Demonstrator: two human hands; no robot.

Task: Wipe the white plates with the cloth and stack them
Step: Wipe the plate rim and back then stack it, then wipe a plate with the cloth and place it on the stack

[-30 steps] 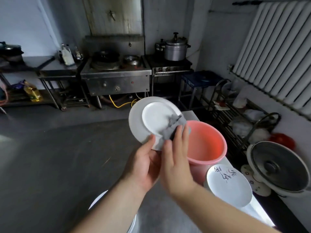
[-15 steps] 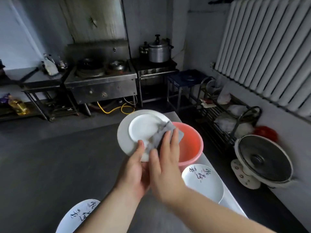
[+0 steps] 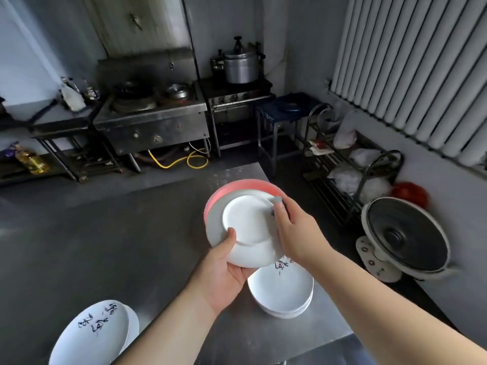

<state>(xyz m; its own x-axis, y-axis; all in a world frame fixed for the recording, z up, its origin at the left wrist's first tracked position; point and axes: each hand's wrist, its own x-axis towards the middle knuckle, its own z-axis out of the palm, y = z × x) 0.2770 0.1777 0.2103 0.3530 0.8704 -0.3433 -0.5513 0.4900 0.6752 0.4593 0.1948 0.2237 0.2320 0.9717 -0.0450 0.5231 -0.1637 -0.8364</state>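
Nearest me, a pile of white plates (image 3: pixel 95 335) is sitting at the table's (image 3: pixel 105 233) front edge, another stack (image 3: pixel 283 293) just right of the arms. Above it the left hand (image 3: pixel 224 270) is gripping the plate (image 3: pixel 243 225), thumb curled over its rim. The plate has dropped lower and is now showing its underside, over the pink bucket (image 3: pixel 229 188). The right hand's (image 3: pixel 295 233) fingers are pinching the grey cloth (image 3: pixel 277 200) against its far edge, so the back is probably being wiped before stacking.
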